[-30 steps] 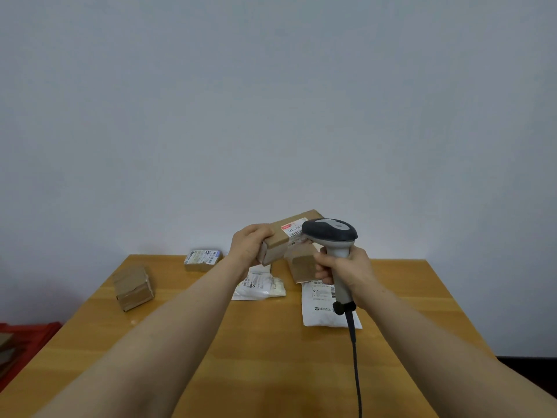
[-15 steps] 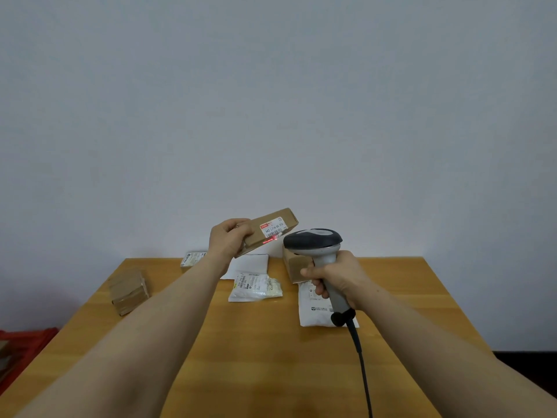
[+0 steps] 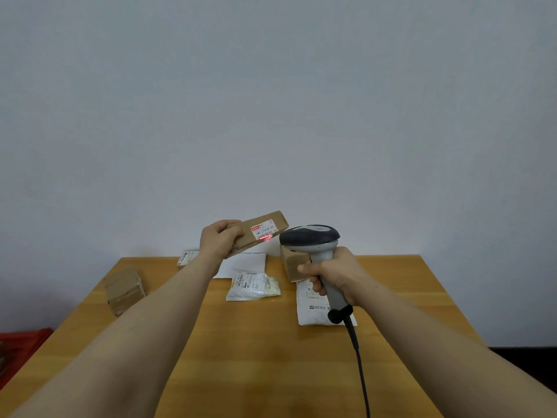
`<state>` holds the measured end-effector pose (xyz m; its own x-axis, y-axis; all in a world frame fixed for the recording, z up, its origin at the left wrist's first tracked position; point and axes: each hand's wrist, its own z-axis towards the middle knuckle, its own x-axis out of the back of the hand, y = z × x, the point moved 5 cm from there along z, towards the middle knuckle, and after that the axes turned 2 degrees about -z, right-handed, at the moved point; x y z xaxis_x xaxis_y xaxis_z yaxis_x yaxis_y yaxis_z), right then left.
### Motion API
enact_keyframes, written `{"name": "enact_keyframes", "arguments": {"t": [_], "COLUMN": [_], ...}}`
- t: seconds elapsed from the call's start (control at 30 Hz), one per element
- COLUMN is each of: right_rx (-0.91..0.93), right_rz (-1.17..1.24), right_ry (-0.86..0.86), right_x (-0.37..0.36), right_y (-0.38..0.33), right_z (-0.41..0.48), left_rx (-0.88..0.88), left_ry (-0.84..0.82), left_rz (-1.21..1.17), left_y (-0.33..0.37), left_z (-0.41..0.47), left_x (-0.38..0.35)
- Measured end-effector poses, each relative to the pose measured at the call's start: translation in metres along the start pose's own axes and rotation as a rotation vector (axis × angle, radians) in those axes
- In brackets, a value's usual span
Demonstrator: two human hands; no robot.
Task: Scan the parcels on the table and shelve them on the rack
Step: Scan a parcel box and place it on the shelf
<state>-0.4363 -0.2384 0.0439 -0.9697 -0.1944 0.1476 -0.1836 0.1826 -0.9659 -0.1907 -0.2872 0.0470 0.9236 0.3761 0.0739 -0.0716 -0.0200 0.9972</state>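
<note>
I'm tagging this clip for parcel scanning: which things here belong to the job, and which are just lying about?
Job: slim box in the left hand, scanner in the right hand, taped box, bagged parcel, white mailer on the table.
Lying about: red crate beside the table.

Forearms (image 3: 135,327) bare; left hand (image 3: 221,241), right hand (image 3: 334,274) bare.

— What kind of place is this?
— A plain parcel-handling room: a wooden table (image 3: 271,357) against a bare pale wall (image 3: 271,101).
— What tells you so?
— A taped cardboard box (image 3: 123,289) near the table's left edge, white mailer bags (image 3: 253,288) toward its far edge, and a corded barcode scanner (image 3: 310,238) casting red light on a labelled box (image 3: 262,232). A red crate (image 3: 21,345) sits below the left edge.
</note>
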Motion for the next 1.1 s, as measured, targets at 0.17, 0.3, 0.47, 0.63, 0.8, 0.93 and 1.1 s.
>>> {"name": "enact_keyframes", "arguments": {"t": [0.17, 0.3, 0.47, 0.63, 0.8, 0.93, 1.1], "right_rx": [-0.002, 0.001, 0.008, 0.012, -0.001, -0.007, -0.021], "right_rz": [-0.007, -0.055, -0.083, -0.1, -0.098, -0.083, -0.02], "right_ry": [-0.007, -0.023, -0.04, -0.047, -0.048, -0.049, -0.036], "right_x": [-0.002, -0.005, -0.008, -0.011, -0.014, -0.017, -0.016], "right_y": [-0.002, -0.003, -0.004, -0.006, -0.003, -0.003, 0.003], "right_z": [-0.001, -0.001, -0.001, 0.001, 0.004, 0.004, 0.003], "left_rx": [0.003, 0.01, 0.009, 0.013, 0.033, 0.042, 0.064], "left_ry": [0.001, 0.001, 0.004, 0.016, 0.039, 0.048, 0.056], "left_rz": [0.002, 0.017, 0.028, 0.04, 0.047, 0.044, 0.035], "left_y": [-0.003, -0.004, -0.004, -0.009, -0.015, -0.019, -0.021], "left_z": [0.002, 0.004, 0.006, 0.009, 0.014, 0.017, 0.01], "left_x": [0.005, 0.009, 0.014, 0.023, 0.035, 0.041, 0.047]}}
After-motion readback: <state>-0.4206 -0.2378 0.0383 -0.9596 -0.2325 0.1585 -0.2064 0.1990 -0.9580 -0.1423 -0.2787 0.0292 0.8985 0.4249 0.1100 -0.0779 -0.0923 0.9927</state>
